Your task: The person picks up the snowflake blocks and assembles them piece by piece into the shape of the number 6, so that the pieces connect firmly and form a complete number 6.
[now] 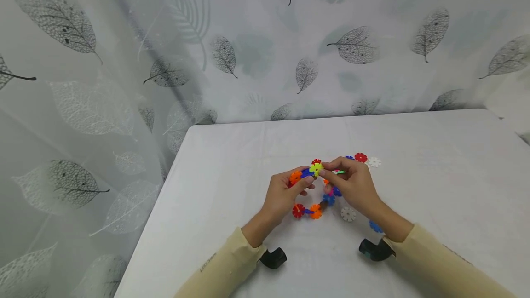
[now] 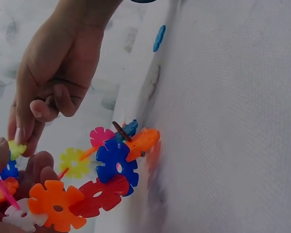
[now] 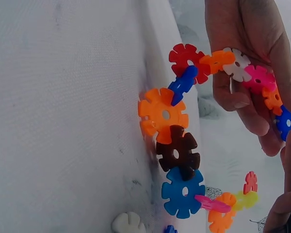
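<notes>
A chain of interlocking plastic snowflake discs runs through my left hand (image 1: 281, 194) and hangs down to the table. Its fingers and thumb hold the upper part, around a white disc (image 3: 236, 65), a pink disc (image 3: 258, 78) and a blue disc (image 3: 286, 124). At the chain's upper end, the thumb and fingertips of my right hand (image 1: 359, 186) pinch a yellow disc (image 1: 316, 169), close against the blue one. Lower along the chain are a red disc (image 1: 298, 211), an orange disc (image 3: 153, 109) and a brown disc (image 3: 177, 153).
A loose white disc (image 1: 348, 214) and a blue disc (image 1: 375, 226) lie near my right wrist. Beyond the right hand are a red disc (image 1: 360, 157) and another white disc (image 1: 374, 162). The white table (image 1: 232, 151) ends at a leaf-print curtain (image 1: 256, 59).
</notes>
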`<state>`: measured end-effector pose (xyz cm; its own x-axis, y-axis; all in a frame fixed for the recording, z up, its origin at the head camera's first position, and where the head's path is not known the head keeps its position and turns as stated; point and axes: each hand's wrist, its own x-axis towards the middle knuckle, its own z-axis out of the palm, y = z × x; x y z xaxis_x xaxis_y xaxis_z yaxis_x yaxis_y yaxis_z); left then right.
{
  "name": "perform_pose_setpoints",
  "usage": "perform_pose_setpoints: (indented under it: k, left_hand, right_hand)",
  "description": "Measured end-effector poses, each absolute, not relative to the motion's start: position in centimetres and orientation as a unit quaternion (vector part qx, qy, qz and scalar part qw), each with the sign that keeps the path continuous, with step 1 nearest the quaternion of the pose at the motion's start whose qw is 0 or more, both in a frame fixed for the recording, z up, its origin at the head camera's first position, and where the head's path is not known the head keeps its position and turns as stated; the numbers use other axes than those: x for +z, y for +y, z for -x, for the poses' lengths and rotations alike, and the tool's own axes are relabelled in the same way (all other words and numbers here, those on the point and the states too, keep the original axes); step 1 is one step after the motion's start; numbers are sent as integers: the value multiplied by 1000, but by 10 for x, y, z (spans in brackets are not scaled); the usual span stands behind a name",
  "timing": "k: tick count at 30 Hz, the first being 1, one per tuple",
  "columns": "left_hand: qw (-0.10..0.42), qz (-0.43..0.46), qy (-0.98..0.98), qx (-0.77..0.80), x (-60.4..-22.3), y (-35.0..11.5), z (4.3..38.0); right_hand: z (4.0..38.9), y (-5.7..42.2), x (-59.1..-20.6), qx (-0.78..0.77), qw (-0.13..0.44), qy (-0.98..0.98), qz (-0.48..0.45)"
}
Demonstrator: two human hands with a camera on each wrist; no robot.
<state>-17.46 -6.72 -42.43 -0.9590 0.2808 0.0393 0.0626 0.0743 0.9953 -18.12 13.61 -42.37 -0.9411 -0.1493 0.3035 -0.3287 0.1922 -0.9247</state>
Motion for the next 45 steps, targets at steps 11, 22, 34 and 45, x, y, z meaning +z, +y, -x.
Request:
perform_pose_setpoints:
  k: [11, 22, 34, 45]
  left_hand:
    - [78, -108, 742, 657, -423, -65, 172]
    - [53, -126, 790, 598, -419, -78, 176]
    - [40, -111, 784, 610, -419, -84, 183]
    - [20, -84, 778, 622, -421, -85, 188]
  right_hand:
    - [176, 139, -424, 602, 66, -776, -177]
    - [176, 156, -428, 604, 116, -777, -133]
    - [166, 190, -429, 598, 120, -788, -83]
    - [153, 230, -432, 539, 78, -838, -26]
